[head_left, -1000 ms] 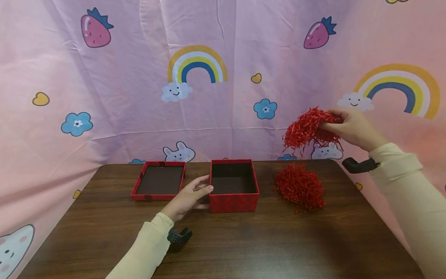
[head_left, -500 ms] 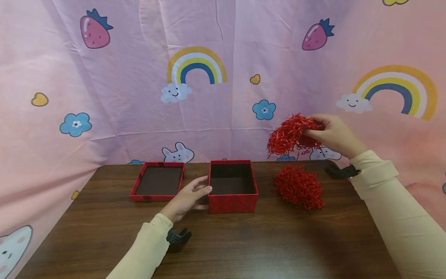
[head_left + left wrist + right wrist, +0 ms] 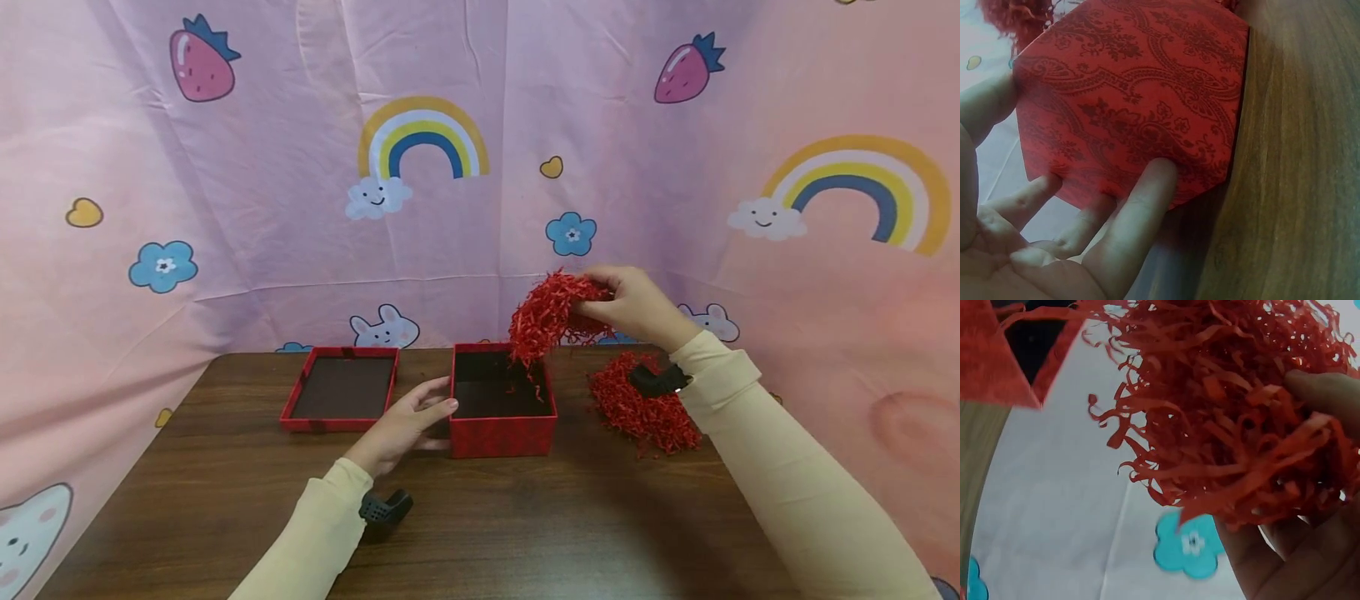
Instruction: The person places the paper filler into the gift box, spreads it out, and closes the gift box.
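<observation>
My right hand [image 3: 626, 304] grips a clump of red shredded paper [image 3: 555, 312] over the right rear part of an open-topped red box [image 3: 502, 435]. Loose strands hang down past the rim into its dark inside. In the right wrist view, thumb and fingers hold the shredded paper [image 3: 1229, 419] from either side, with a corner of the box [image 3: 997, 369] at upper left. My left hand [image 3: 401, 427] rests against the left side of the box. Its fingertips [image 3: 1159, 175] touch the patterned wall [image 3: 1129, 94] in the left wrist view, the fingers fairly straight.
A shallow red lid [image 3: 341, 425] with a dark inside lies left of the box on the brown wooden table [image 3: 480, 525]. A second heap of red shredded paper [image 3: 637, 421] sits to the right, partly behind my right wrist. A printed cloth [image 3: 480, 233] hangs behind the table.
My right hand has moved left and down with the red shredded paper, from above the heap to over the box. The left hand and the box have stayed in place.
</observation>
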`<control>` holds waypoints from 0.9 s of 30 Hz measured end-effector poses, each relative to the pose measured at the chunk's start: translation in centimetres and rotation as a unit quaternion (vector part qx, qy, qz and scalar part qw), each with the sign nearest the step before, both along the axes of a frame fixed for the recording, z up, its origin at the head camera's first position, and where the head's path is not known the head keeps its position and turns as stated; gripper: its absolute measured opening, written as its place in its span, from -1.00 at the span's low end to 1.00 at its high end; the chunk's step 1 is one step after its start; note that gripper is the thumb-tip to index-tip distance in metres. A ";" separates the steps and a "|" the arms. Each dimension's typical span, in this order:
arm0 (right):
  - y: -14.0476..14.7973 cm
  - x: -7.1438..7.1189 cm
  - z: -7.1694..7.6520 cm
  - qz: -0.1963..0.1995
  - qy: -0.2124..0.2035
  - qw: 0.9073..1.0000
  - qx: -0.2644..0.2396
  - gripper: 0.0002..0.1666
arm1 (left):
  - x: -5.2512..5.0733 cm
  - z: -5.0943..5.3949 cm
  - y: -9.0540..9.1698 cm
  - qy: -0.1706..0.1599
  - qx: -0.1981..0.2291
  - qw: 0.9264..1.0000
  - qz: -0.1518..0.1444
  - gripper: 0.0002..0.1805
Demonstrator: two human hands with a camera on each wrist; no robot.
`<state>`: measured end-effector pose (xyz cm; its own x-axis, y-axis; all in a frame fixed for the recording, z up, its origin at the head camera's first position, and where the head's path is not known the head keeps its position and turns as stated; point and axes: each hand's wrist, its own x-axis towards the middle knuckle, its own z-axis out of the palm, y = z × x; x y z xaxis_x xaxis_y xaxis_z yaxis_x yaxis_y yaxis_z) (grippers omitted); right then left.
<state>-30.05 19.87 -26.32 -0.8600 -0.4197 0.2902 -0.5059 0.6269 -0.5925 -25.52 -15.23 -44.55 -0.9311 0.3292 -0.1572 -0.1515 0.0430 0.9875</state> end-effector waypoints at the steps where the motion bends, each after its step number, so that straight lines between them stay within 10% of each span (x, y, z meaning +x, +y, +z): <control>1: -0.6 0.0 -0.2 0.003 0.003 1.000 0.004 -0.70 | 0.0 0.0 0.0 0.000 0.000 1.000 0.000 -0.22; 27: -8.6 -2.3 -7.7 0.073 -0.007 0.991 0.109 -0.76 | 0.3 0.5 -0.1 0.007 -0.001 1.000 -0.018 -0.23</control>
<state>-32.32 11.27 -33.99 -0.7894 -0.5908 0.1669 -0.5925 0.6620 -0.4589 -25.22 -15.33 -44.05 -0.9207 0.3620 -0.1456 -0.1366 0.0506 0.9893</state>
